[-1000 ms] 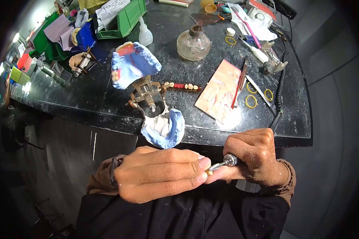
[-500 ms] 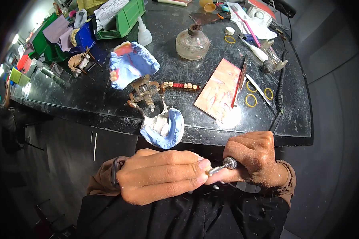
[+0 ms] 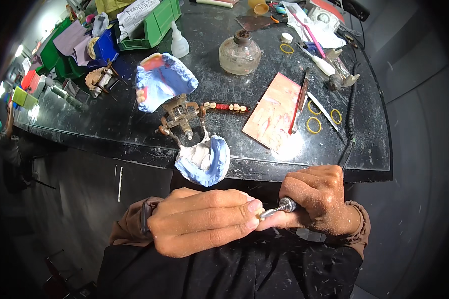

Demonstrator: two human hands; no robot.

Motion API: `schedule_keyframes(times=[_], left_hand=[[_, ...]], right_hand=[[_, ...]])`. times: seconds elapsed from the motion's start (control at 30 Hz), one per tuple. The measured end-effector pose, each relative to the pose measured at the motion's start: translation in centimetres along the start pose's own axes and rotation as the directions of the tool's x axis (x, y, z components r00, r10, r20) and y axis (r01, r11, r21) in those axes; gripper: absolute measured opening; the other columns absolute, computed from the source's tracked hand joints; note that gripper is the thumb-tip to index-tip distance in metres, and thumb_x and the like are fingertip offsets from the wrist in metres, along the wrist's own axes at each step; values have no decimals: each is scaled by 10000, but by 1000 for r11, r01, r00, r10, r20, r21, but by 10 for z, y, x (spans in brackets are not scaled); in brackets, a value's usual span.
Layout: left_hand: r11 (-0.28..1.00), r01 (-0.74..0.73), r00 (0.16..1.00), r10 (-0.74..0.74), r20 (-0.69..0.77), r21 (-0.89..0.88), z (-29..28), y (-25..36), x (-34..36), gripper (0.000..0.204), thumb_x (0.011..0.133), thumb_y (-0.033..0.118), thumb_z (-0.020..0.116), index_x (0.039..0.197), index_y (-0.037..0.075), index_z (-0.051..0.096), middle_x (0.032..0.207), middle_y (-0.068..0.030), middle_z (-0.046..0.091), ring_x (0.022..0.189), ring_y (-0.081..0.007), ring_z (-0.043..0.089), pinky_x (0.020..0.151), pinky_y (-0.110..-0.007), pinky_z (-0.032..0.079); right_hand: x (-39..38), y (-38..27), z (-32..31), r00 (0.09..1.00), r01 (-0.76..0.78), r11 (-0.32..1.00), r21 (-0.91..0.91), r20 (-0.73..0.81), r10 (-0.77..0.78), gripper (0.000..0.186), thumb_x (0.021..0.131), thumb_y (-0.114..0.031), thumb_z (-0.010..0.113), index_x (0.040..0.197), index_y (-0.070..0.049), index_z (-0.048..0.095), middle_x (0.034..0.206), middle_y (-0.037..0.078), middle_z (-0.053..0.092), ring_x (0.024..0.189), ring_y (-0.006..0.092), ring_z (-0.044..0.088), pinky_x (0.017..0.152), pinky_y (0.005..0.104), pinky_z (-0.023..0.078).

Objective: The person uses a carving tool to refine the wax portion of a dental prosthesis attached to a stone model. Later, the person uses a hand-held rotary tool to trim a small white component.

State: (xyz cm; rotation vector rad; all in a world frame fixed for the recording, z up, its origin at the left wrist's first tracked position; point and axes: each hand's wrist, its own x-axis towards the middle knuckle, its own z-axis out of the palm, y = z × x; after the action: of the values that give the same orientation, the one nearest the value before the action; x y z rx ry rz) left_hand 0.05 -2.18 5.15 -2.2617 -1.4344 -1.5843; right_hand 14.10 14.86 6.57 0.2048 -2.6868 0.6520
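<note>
Close to my body, my left hand [image 3: 204, 219] pinches a small artificial tooth [image 3: 260, 212] at its fingertips, mostly hidden by the fingers. My right hand [image 3: 319, 197] is wrapped round a rotary handpiece [image 3: 287, 204], its metal tip against the tooth or very near it. Pale dust coats the skin, and specks fly over the black apron. Just beyond my hands, an opened articulator [image 3: 182, 117] carries two blue-and-white dental casts. The lower cast [image 3: 218, 162] overhangs the table edge; the upper cast [image 3: 167, 82] has pink wax and a few teeth on it.
A strip of teeth on red wax [image 3: 227, 106] lies beside the articulator. Right of it are a pink wax sheet [image 3: 267, 119], a red-handled tool [image 3: 299, 109], a knife [image 3: 327, 114] and yellow rubber bands [image 3: 314, 125]. Farther back stand a glass jar [image 3: 240, 57], a squeeze bottle [image 3: 180, 45] and a green bin [image 3: 159, 25].
Both hands keep nearly the same pose, with the handpiece still at the tooth. The flying specks have spread, and the view has shifted very slightly.
</note>
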Motion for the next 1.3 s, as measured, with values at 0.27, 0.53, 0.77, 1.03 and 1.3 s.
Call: schedule_keyframes(times=[0.27, 0.53, 0.77, 1.03, 1.3], left_hand=[[1000, 11, 1000, -11, 1, -5, 3, 0, 1, 237, 689, -25, 701, 898, -112, 630, 897, -204, 642, 811, -278, 660, 664, -308, 581], [981, 46, 999, -43, 19, -190, 1, -2, 0, 175, 756, -6, 662, 908, -84, 627, 918, -213, 641, 832, -275, 663, 679, -319, 566], [630, 152, 937, -336, -91, -761, 22, -1, -6, 193, 683, -122, 719, 770, -15, 583, 774, -246, 654, 743, -314, 679, 652, -402, 583], [276, 482, 741, -635, 218, -832, 24, 12, -8, 146, 706, -93, 712, 839, -36, 694, 824, -210, 665, 778, -237, 665, 666, -329, 567], [417, 399, 808, -581, 98, -816, 29, 13, -9, 121, 714, -61, 721, 823, -25, 682, 832, -165, 654, 774, -214, 648, 595, -269, 542]], right_hand=[[-3, -2, -4, 998, -12, 990, 141, -59, 21, 382, 642, -388, 783, 613, -90, 547, 485, -17, 493, 385, 121, 504, 354, 255, 354], [-6, 2, -12, 984, 176, 959, 222, -48, -169, 272, 659, -197, 732, 911, -102, 695, 491, -61, 524, 387, 43, 487, 341, 203, 321], [-5, 4, -15, 962, 249, 912, 325, 30, -273, 236, 650, -186, 717, 871, -103, 703, 495, -46, 503, 385, 69, 489, 348, 212, 310], [-9, -3, -14, 962, 251, 926, 281, 33, -271, 320, 674, -124, 656, 994, -112, 662, 570, -41, 460, 431, 59, 467, 366, 215, 362], [-9, -8, -19, 936, 332, 920, 207, 43, -348, 292, 683, -160, 685, 971, -112, 662, 580, -36, 485, 438, 59, 483, 370, 205, 357]])
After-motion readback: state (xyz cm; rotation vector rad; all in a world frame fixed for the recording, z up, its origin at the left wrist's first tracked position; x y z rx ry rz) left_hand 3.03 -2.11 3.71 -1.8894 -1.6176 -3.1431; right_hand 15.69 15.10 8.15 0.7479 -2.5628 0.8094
